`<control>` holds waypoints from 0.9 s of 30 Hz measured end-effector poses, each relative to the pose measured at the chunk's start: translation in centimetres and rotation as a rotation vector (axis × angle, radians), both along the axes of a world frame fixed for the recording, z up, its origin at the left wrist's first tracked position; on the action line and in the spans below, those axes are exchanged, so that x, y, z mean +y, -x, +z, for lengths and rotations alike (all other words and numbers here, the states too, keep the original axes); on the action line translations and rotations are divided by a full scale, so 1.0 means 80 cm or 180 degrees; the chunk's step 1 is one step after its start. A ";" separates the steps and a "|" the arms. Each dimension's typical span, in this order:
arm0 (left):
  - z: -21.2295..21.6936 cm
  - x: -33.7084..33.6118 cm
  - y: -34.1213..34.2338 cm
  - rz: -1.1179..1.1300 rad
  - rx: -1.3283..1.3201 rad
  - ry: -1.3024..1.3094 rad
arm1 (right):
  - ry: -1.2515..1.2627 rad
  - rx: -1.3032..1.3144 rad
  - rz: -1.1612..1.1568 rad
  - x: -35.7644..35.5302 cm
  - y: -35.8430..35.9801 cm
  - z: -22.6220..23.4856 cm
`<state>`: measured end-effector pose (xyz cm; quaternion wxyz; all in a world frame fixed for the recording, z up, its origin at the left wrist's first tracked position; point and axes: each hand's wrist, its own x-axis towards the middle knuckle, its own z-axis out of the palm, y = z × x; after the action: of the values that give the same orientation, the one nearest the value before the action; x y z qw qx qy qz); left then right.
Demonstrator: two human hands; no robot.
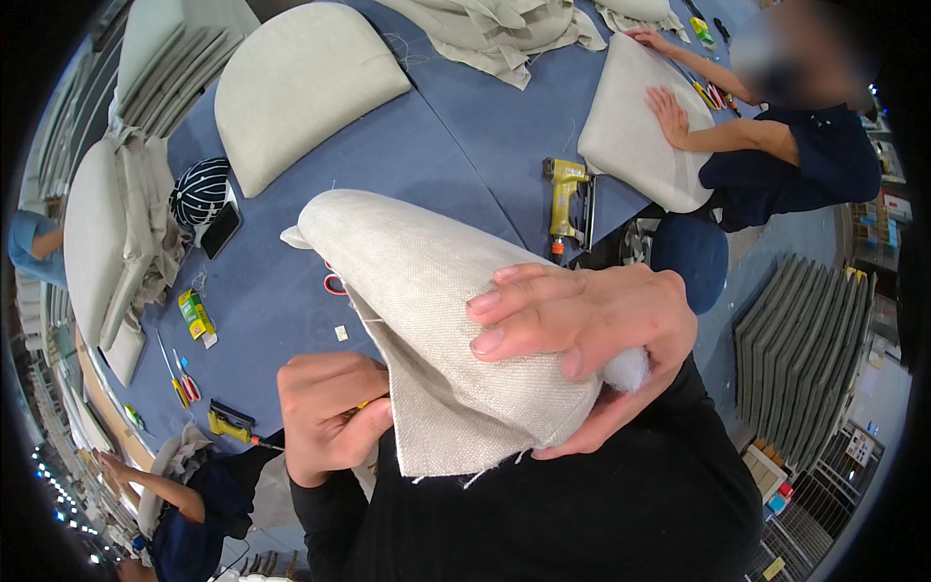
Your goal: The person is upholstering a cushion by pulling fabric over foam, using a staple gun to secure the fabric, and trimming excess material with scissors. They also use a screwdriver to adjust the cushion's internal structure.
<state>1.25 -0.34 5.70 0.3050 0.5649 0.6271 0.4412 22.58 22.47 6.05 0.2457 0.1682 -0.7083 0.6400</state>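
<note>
Head view: right hand [582, 330] clamped on the near end of a beige cushion [427, 291], fingers spread flat over the top, thumb under. A bit of white stuffing [626, 369] poking out by the palm. Cushion tilted up off the blue table [456, 145], far end pointing away, close to the chest. Loose cloth flap [436, 427] hanging down from the near end, edge frayed. Left hand [325, 412] curled shut beside that flap, touching it, pinching something thin and yellow; too small to tell what.

On the table, just past the cushion: a yellow stapler [565, 199]. Far left: a striped ball-like thing [201, 189] next to a dark phone [220, 230]. Nearer on the left: a small yellow-green box [196, 315], scissors [184, 383], and a second yellow tool [231, 422] at the table edge. A big rounded cushion [291, 87] lying flat at the top left. A heap of beige cloth [495, 29] at the top.

Top right: another person [795, 145] in dark blue, both hands pressed flat on a flat cushion [635, 126]. Bottom left: one more person's arm [145, 480] reaching up. Right side: a stack of grey pads [800, 349] standing on edge, well apart from the table.
</note>
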 end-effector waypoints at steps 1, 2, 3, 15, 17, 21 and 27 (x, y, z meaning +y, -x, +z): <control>-0.005 -0.001 -0.002 0.0028 -0.0041 -0.0008 | 0.0012 0.0039 -0.0043 -0.001 0.002 -0.001; -0.006 -0.002 -0.004 0.0057 -0.0082 -0.0014 | 0.0019 0.0059 -0.0054 -0.001 0.003 -0.001; -0.005 -0.003 -0.005 0.0072 -0.0027 0.0028 | 0.0029 0.0077 -0.0064 -0.001 0.004 -0.002; -0.008 0.006 0.016 -0.0155 -0.0231 -0.0020 | 0.0086 0.0100 0.0011 0.006 0.007 -0.001; 0.004 0.011 0.015 -0.0161 -0.0135 0.0007 | 0.0113 0.0093 -0.0012 0.004 0.008 0.000; 0.022 0.012 0.012 -0.0092 0.0001 0.0067 | 0.0133 0.0067 -0.0007 0.002 0.008 -0.001; 0.024 0.006 0.008 0.0004 -0.0034 0.0209 | 0.0061 0.0046 0.0145 0.009 0.007 -0.005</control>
<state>0.60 0.16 7.61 0.3264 0.5518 0.6400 0.4236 22.04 23.22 5.62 0.2378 0.1866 -0.6964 0.6509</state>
